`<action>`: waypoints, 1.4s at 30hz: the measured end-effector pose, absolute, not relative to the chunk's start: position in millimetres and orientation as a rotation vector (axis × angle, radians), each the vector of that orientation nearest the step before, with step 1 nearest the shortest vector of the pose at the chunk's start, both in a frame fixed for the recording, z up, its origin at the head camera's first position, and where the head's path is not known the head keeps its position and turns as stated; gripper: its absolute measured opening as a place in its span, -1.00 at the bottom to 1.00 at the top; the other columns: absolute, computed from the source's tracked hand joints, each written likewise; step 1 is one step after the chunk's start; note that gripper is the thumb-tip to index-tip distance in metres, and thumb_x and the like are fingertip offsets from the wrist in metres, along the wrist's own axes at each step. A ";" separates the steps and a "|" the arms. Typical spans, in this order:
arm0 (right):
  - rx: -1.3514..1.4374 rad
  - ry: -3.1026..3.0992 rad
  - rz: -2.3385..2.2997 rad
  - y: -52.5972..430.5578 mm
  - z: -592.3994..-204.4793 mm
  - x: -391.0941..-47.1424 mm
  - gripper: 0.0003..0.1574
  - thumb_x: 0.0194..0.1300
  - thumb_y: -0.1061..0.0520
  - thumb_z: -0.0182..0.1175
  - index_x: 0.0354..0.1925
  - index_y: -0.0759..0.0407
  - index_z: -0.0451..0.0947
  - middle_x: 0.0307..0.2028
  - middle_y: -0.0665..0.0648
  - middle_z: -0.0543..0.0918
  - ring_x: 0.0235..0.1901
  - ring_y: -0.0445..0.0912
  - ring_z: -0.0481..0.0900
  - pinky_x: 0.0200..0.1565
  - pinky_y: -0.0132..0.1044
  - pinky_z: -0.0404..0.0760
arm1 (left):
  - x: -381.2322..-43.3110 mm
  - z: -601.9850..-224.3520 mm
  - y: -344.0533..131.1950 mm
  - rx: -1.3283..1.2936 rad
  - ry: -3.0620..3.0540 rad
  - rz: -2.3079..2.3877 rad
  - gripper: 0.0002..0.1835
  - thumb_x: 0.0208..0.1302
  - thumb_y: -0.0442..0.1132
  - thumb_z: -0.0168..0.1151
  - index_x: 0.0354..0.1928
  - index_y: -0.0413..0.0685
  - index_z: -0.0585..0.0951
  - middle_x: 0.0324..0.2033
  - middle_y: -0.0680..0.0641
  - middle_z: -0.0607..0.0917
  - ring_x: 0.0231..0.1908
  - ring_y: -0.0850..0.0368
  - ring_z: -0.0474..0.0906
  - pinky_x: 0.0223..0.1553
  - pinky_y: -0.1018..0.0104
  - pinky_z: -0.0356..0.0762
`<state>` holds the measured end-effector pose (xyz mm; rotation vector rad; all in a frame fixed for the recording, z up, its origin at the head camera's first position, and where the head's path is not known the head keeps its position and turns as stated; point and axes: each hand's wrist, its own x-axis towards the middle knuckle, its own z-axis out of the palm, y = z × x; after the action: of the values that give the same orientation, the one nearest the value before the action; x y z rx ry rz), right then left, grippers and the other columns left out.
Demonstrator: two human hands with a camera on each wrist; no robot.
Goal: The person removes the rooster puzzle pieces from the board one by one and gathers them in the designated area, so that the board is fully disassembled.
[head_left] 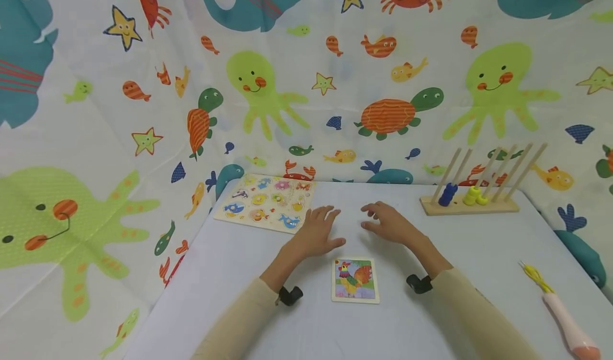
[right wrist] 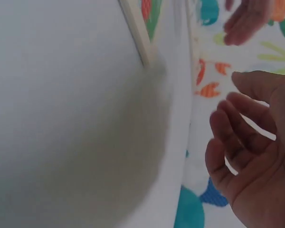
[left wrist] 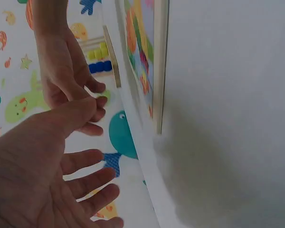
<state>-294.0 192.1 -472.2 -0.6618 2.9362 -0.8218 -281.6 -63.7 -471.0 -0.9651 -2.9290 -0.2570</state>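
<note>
A small square rooster puzzle (head_left: 355, 281) in a pale wooden frame lies flat on the white table, below and between both hands. My left hand (head_left: 316, 233) hovers above the table, past the puzzle's upper left corner, fingers spread and holding nothing. On the other side my right hand (head_left: 388, 224) is also raised, its fingers loosely bent around nothing. The left wrist view shows the puzzle's frame (left wrist: 159, 71) edge-on beside the left hand (left wrist: 61, 166). In the right wrist view, the right hand (right wrist: 256, 152) has bare fingers, and only a corner of the frame (right wrist: 137, 33) shows.
A wooden board of animal pieces (head_left: 268, 203) lies at the back left. At the back right stands a wooden peg stand (head_left: 471, 208) with blue and yellow pieces. A pink-handled tool with a yellow cord (head_left: 565, 317) lies at the right. A patterned cloth (head_left: 297, 83) hangs behind.
</note>
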 end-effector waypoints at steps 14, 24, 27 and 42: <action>-1.000 2.491 -1.028 143.8 -500.8 -247.9 -0.75 0.30 0.18 0.31 -0.04 0.05 0.61 -0.29 -0.14 0.59 -0.31 -0.21 0.54 -0.21 -0.31 0.56 | -159.3 -472.7 -45.9 -1.581 -2.980 -0.087 -0.27 0.30 0.28 0.18 0.36 0.02 0.40 0.36 0.02 0.22 0.39 0.09 0.07 0.18 0.35 0.34; -1.029 2.528 -0.872 135.8 -506.4 -244.5 -0.67 0.24 0.13 0.35 -0.02 -0.11 0.65 -0.31 -0.15 0.50 -0.37 -0.24 0.45 -0.31 -0.35 0.51 | -151.0 -474.9 -48.3 -1.575 -2.945 0.046 -0.29 0.23 0.29 0.25 0.29 0.06 0.44 0.25 0.07 0.34 0.30 0.17 0.20 0.07 0.39 0.42; -1.007 2.547 -0.860 137.0 -503.0 -245.2 -0.67 0.22 0.15 0.34 -0.03 -0.13 0.64 -0.30 -0.14 0.49 -0.37 -0.22 0.44 -0.33 -0.34 0.51 | -153.7 -472.7 -46.4 -1.582 -2.928 0.072 -0.28 0.22 0.30 0.25 0.31 0.07 0.43 0.25 0.09 0.35 0.29 0.19 0.20 0.06 0.40 0.42; -0.979 2.547 -0.852 134.2 -498.3 -240.9 -0.73 0.22 0.16 0.30 -0.10 -0.09 0.60 -0.29 -0.08 0.48 -0.37 -0.20 0.44 -0.35 -0.33 0.52 | -147.6 -477.1 -41.1 -1.528 -2.891 0.151 -0.27 0.15 0.29 0.33 0.24 0.05 0.42 0.18 0.08 0.38 0.22 0.16 0.22 0.03 0.44 0.41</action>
<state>-240.9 134.2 -498.3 -0.9788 2.5473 -0.8522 -147.6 -41.1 -477.1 -1.5276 -2.8906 0.1514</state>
